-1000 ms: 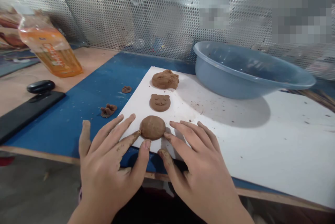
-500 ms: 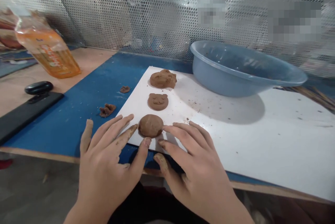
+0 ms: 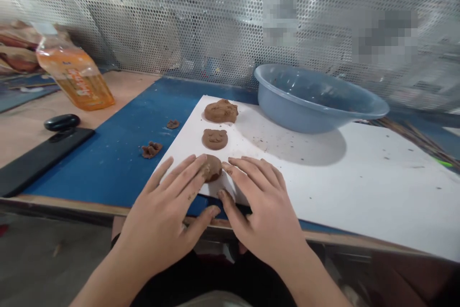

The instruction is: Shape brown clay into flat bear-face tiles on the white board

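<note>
A round brown clay disc (image 3: 213,169) lies at the near corner of a white board (image 3: 323,177). My left hand (image 3: 168,211) lies flat, fingers spread, with its fingertips on the disc's left side. My right hand (image 3: 258,206) is also flat and spread, its index fingertip touching the disc's right side. Behind it on the board sit a clay bear face (image 3: 214,138) and a rough clay lump (image 3: 221,110).
A blue plastic basin (image 3: 312,98) stands at the back of the board. Clay scraps (image 3: 151,149) lie on the blue mat (image 3: 118,149). At the left are an orange packet (image 3: 74,79), a black oval case (image 3: 61,121) and a black slab (image 3: 39,158). Perforated metal sheet forms the back wall.
Both hands slid inward onto the clay disc; my left fingers now cover part of it. The camera view has pulled back and shifted a little.
</note>
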### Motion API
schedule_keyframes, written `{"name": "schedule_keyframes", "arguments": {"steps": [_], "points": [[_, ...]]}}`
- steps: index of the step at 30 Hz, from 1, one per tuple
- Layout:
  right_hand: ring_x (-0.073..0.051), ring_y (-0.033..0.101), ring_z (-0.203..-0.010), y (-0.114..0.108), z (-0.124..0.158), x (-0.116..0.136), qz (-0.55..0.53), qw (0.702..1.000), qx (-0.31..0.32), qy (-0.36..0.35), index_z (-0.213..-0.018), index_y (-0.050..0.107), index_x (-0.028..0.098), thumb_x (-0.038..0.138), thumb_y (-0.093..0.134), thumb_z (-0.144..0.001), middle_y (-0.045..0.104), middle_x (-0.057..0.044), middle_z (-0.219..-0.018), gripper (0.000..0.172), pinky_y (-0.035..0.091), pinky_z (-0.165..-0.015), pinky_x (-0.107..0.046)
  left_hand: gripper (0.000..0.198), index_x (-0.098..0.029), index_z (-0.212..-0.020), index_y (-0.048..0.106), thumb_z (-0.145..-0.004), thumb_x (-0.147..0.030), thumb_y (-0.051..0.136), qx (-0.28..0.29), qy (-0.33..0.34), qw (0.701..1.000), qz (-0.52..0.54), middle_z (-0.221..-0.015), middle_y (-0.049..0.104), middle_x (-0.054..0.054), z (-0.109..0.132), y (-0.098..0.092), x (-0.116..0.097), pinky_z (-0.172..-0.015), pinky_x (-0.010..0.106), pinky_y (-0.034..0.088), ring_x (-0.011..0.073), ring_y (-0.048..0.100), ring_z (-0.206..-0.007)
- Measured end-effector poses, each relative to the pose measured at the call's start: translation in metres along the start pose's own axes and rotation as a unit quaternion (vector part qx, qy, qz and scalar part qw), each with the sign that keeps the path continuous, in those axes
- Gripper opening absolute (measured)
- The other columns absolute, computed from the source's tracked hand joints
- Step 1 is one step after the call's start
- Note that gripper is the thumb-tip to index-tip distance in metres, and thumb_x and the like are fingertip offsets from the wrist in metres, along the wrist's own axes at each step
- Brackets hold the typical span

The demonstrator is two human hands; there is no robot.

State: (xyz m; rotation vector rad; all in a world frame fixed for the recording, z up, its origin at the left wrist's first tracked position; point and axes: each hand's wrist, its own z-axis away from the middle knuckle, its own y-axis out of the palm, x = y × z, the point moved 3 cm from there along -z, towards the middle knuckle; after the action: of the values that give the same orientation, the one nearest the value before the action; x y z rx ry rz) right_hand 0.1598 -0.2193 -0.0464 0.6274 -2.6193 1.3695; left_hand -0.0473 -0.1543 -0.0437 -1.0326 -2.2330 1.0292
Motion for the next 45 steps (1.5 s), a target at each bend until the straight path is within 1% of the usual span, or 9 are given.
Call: {"name": "schedule_keyframes", "arguments": {"steps": [5,14,19,23,28,32,36,42,45], "points": [[-0.036,0.071,-0.148,-0.002,0.001,0.001,0.001,1.000,-0.013,-0.002,-0.149,0.073,0.023,0.027,0.064,-0.118,0.083,-0.012,-0.152,0.033,0.055,-0.127,-0.060,0.063,-0.025,-0.171,0.059,-0.116,-0.054,0.055,0.049,-0.013,0.999,-0.014,-0.183,0.062,-0.005,0.011,0.015,-0.001,-0.152,0.044,0.025,0.0213,0.056,-0.172],[-0.033,0.070,-0.146,0.001,0.001,0.000,0.008,1.000,-0.018,0.004,-0.145,0.076,0.021,0.029,0.063,-0.120,0.083,-0.011,-0.150,0.029,0.052,-0.129,-0.057,0.064,-0.021,-0.167,0.063,-0.112,-0.054,0.064,0.005,-0.023,0.999,-0.031,-0.175,0.070,0.002,0.012,0.019,-0.001,-0.152,0.051,0.028,0.0276,0.061,-0.166],[-0.037,0.060,-0.165,0.004,0.001,-0.001,0.047,0.998,0.046,0.009,-0.165,0.069,0.022,0.037,0.058,-0.123,0.073,-0.011,-0.173,0.046,0.044,-0.140,-0.066,0.077,-0.015,-0.173,0.056,-0.108,-0.055,0.072,-0.039,-0.053,0.997,-0.034,-0.177,0.068,0.010,0.014,0.019,0.002,-0.153,0.054,0.031,0.0306,0.067,-0.162],[-0.038,0.048,-0.177,0.006,0.000,0.000,0.078,0.991,0.110,-0.012,-0.175,0.062,0.026,0.035,0.047,-0.127,0.059,-0.003,-0.189,0.052,0.035,-0.146,-0.074,0.061,-0.021,-0.155,0.070,-0.105,-0.056,0.077,-0.049,-0.070,0.996,-0.040,-0.164,0.079,0.007,0.015,0.019,0.001,-0.155,0.056,0.031,0.0320,0.072,-0.155],[-0.038,0.044,-0.180,0.003,-0.002,0.002,0.078,0.993,0.092,-0.001,-0.178,0.058,0.024,0.037,0.047,-0.126,0.051,-0.006,-0.194,0.055,0.041,-0.143,-0.072,0.073,-0.022,-0.164,0.063,-0.102,-0.057,0.081,-0.035,-0.088,0.995,-0.038,-0.176,0.068,0.011,0.016,0.019,0.002,-0.156,0.057,0.031,0.0347,0.069,-0.159],[-0.040,0.053,-0.173,0.002,-0.003,0.004,0.076,0.993,0.084,-0.005,-0.164,0.071,0.024,0.037,0.050,-0.125,0.062,-0.008,-0.186,0.047,0.047,-0.139,-0.073,0.071,-0.022,-0.159,0.066,-0.101,-0.060,0.081,-0.038,-0.078,0.995,-0.049,-0.175,0.069,0.012,0.013,0.016,0.002,-0.155,0.058,0.030,0.0359,0.069,-0.157],[-0.042,0.059,-0.169,0.003,-0.003,0.004,0.078,0.995,0.058,-0.005,-0.165,0.068,0.019,0.034,0.049,-0.122,0.069,-0.013,-0.179,0.049,0.049,-0.136,-0.073,0.082,-0.011,-0.165,0.062,-0.104,-0.065,0.075,-0.038,-0.085,0.993,-0.067,-0.171,0.071,0.019,0.012,0.011,-0.002,-0.151,0.058,0.031,0.0388,0.069,-0.154],[-0.041,0.049,-0.177,0.006,0.000,0.000,0.071,0.995,0.076,0.012,-0.188,0.040,0.020,0.035,0.053,-0.121,0.056,-0.012,-0.189,0.069,0.044,-0.140,-0.075,0.080,-0.018,-0.164,0.064,-0.103,-0.069,0.077,-0.020,-0.098,0.993,-0.064,-0.182,0.061,0.016,0.014,0.013,-0.004,-0.149,0.062,0.033,0.0389,0.066,-0.159],[-0.041,0.043,-0.181,0.007,0.001,0.000,0.085,0.991,0.099,-0.004,-0.184,0.048,0.027,0.035,0.050,-0.123,0.049,-0.008,-0.195,0.062,0.040,-0.142,-0.078,0.070,-0.024,-0.159,0.069,-0.103,-0.065,0.079,-0.017,-0.087,0.994,-0.059,-0.183,0.060,0.012,0.015,0.014,-0.003,-0.151,0.063,0.031,0.0378,0.066,-0.160]]}}
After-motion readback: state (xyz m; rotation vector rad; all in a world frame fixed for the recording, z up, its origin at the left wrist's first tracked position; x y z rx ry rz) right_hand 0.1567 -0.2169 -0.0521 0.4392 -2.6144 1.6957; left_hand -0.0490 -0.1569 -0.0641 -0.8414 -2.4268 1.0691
